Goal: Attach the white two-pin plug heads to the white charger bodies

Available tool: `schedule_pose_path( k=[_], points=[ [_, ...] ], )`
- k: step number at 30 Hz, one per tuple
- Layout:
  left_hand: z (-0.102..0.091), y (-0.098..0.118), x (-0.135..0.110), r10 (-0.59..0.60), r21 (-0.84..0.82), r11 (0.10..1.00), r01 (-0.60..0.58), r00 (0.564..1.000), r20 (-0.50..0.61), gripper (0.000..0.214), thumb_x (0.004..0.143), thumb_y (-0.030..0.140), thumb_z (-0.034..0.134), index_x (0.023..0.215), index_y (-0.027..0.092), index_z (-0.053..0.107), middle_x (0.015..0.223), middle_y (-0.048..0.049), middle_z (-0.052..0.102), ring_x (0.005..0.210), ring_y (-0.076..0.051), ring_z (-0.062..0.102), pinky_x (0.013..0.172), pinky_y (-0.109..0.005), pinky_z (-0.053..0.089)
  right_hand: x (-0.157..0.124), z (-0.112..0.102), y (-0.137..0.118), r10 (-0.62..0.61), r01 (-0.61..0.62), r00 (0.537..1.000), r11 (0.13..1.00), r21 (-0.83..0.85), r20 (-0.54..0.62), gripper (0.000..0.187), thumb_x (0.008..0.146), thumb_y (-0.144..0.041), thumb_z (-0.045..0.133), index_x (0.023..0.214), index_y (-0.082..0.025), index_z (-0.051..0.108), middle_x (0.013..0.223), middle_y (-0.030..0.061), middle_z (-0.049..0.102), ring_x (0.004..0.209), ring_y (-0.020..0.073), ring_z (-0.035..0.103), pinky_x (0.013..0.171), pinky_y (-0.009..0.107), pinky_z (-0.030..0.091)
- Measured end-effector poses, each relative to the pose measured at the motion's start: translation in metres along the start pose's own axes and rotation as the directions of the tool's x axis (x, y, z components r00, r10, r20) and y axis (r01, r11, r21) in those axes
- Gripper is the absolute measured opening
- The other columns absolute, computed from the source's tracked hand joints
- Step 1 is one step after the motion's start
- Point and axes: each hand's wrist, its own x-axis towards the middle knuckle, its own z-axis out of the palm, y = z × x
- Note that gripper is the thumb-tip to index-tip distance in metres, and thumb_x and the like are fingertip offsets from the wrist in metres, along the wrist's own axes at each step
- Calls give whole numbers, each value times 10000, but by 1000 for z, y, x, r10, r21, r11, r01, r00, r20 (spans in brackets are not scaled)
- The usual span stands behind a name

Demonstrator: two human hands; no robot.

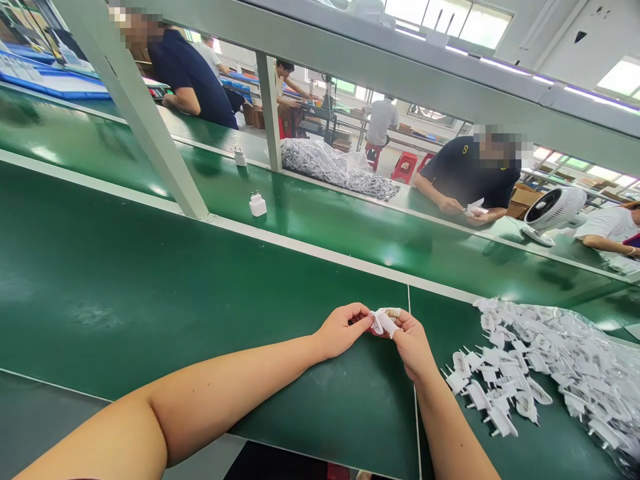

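Above the green table (200, 287), both hands meet around a small white plastic plug piece (377, 323). My left hand (343, 331) pinches it from the left with thumb and fingertips. From the other side my right hand (413, 343) grips it, with white covers on its thumb and a fingertip. The fingers hide much of the piece. To the right of my right forearm lies a heap of loose white plug pieces (500, 380), some with pins pointing up, spilling from a clear plastic bag (590, 327).
A green conveyor belt (320, 220) runs beyond the white rail, carrying a white charger (257, 205) and another white charger (240, 157). Slanted grey posts (145, 120) rise in front. Opposite are a bag of parts (335, 167), a co-worker (467, 173) and a white fan (557, 207).
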Motion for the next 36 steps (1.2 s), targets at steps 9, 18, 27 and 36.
schedule_pose_path(
  k=[9,18,27,36],
  points=[
    [0,-5,0,-17,52,998,18,1000,-26,240,912,437,699,931,199,731,935,-67,796,921,-253,740,927,-397,569,2,-3,4,-6,7,1000,999,-32,27,397,564,-431,962,854,-213,802,858,49,789,784,188,696,799,341,578],
    [0,-5,0,-30,57,998,32,999,-35,214,911,417,700,925,205,730,937,-62,798,919,-246,746,934,-394,578,2,-4,4,-21,22,999,999,-50,37,428,575,-478,965,868,-210,805,860,62,793,792,209,708,819,371,589],
    [0,-7,1,-44,38,998,46,998,-54,274,895,476,727,920,203,719,938,-60,772,926,-250,729,938,-407,586,3,-4,4,-10,11,1000,999,-44,27,431,560,-441,972,892,-217,813,927,79,820,878,244,745,875,402,608],
    [0,-3,0,-50,-4,999,50,998,-38,381,882,575,756,913,198,717,921,-47,760,898,-222,718,922,-374,588,4,-9,7,24,-24,999,1000,-20,32,566,570,-401,971,1087,-223,821,954,61,826,891,215,740,872,358,589]
  ],
)
